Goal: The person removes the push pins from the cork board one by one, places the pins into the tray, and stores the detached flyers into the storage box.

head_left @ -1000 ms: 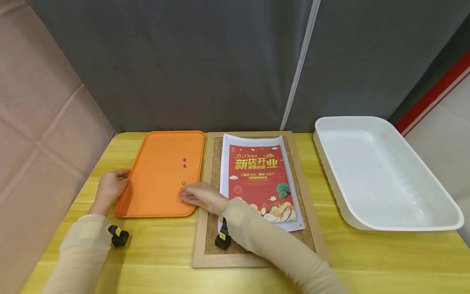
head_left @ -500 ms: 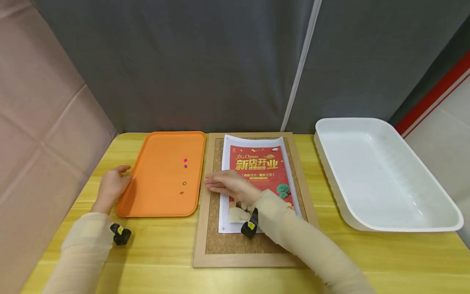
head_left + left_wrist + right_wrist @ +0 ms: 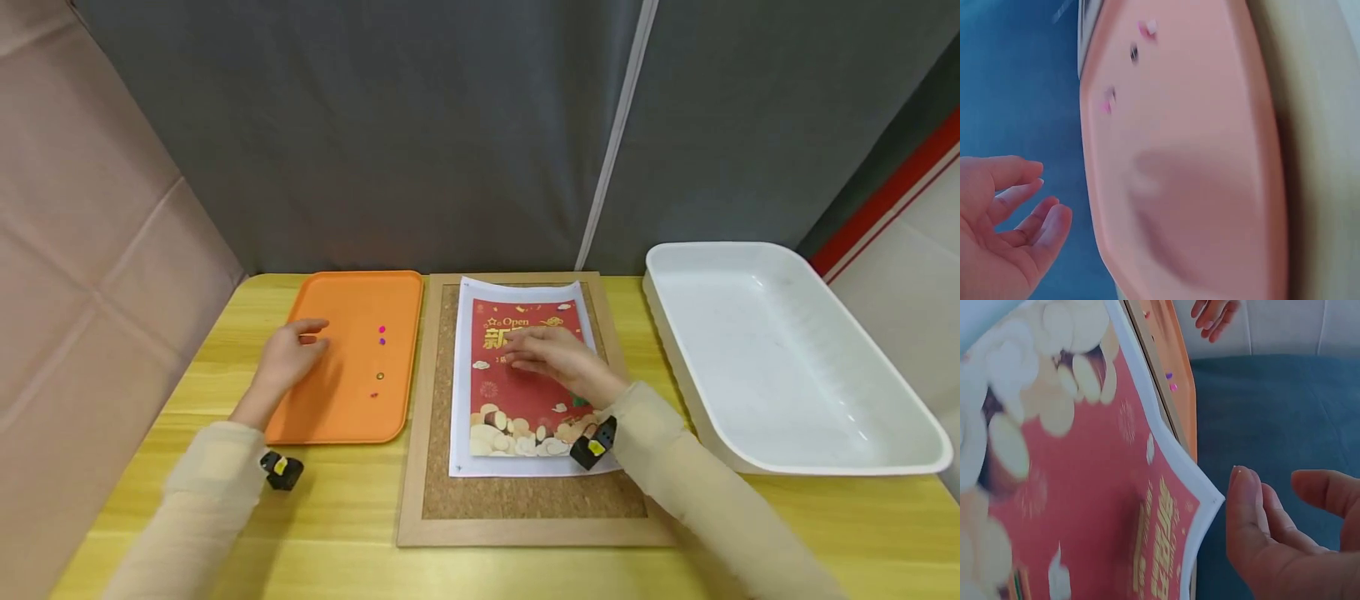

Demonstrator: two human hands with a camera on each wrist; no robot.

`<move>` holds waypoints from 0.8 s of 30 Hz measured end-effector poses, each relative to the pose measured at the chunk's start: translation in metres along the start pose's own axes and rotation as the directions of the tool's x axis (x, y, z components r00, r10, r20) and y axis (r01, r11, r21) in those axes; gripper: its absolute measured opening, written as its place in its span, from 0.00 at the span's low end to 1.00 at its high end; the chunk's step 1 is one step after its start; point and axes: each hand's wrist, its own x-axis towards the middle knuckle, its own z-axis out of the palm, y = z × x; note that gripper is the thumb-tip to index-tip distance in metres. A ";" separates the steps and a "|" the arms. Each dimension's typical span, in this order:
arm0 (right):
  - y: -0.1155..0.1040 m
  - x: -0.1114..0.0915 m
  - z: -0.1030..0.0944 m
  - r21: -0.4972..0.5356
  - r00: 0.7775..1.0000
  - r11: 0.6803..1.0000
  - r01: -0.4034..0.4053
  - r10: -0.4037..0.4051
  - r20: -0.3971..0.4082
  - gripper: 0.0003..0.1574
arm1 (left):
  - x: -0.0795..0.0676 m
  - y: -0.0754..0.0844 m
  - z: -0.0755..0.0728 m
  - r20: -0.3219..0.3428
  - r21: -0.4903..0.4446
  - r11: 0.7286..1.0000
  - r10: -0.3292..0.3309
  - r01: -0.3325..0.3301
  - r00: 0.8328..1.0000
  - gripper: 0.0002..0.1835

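My left hand [image 3: 288, 358] hovers over the left part of the orange tray [image 3: 352, 300], fingers loosely bent and holding nothing. On the tray's right side lie a pink piece [image 3: 382, 329], a purple piece [image 3: 382, 342], a yellowish piece [image 3: 380, 376] and a small reddish one [image 3: 374, 395], too small to identify surely. Over the red poster [image 3: 517, 400] is my right hand [image 3: 558, 358], its thumb and fingers apart in the right wrist view with nothing between them. The poster's white sheet lies on a wood-framed cork board [image 3: 536, 500], top edge wavy, with small dark marks at its corners.
A deep white plastic tub [image 3: 795, 358] stands at the right of the yellow wooden table [image 3: 337, 517]. A grey curtain [image 3: 420, 133] closes off the back. On the left rises a pinkish padded wall [image 3: 105, 208].
My right hand has gone from the tray's lower right edge rightward to above the poster, uncovering the reddish piece. My left hand has left the tray's left edge and moved right over the tray.
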 end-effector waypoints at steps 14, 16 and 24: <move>0.002 -0.043 -0.053 -0.203 0.991 0.979 0.000 -0.028 -0.134 0.34 | -0.010 0.069 0.053 0.176 -0.085 0.990 0.127 -0.114 0.976 0.22; 0.004 -0.047 -0.058 -0.212 0.989 0.977 0.008 -0.039 -0.144 0.34 | -0.012 0.074 0.061 0.189 -0.097 0.986 0.152 -0.136 0.970 0.22; 0.023 -0.056 -0.074 -0.252 0.972 0.968 0.004 -0.063 -0.228 0.35 | -0.020 0.092 0.085 0.253 -0.140 0.976 0.199 -0.167 0.947 0.22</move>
